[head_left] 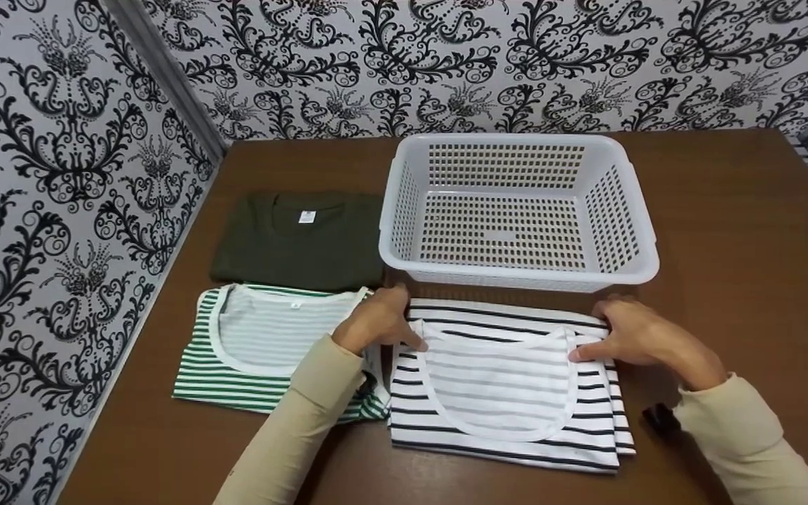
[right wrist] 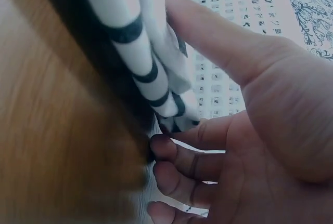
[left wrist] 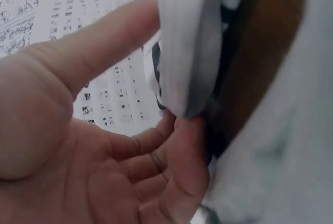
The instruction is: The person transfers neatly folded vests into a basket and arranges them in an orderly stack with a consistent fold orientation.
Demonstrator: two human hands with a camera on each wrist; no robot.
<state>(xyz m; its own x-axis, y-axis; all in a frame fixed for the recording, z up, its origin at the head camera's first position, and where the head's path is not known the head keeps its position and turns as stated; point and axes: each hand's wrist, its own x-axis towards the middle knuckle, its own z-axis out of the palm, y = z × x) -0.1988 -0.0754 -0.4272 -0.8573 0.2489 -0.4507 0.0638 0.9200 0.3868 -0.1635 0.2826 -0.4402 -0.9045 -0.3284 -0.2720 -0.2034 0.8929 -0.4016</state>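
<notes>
A folded white shirt with black stripes [head_left: 502,393] lies on the table, its wide white neckline facing up. My left hand [head_left: 383,319] holds its upper left edge, thumb on top near the collar. In the left wrist view the fingers [left wrist: 184,172] reach under the fabric edge. At the upper right edge my right hand [head_left: 639,337] grips the same shirt, thumb on the cloth. The right wrist view shows the fingers [right wrist: 169,177] by the lower edge of the folded layers [right wrist: 151,73].
Behind the shirt stands a white perforated plastic basket [head_left: 516,277] with nothing in it. On the left lie a folded green-striped shirt [head_left: 236,386], partly under my left forearm, and a folded dark green shirt [head_left: 306,245]. Patterned walls [head_left: 446,63] border the brown table [head_left: 741,231].
</notes>
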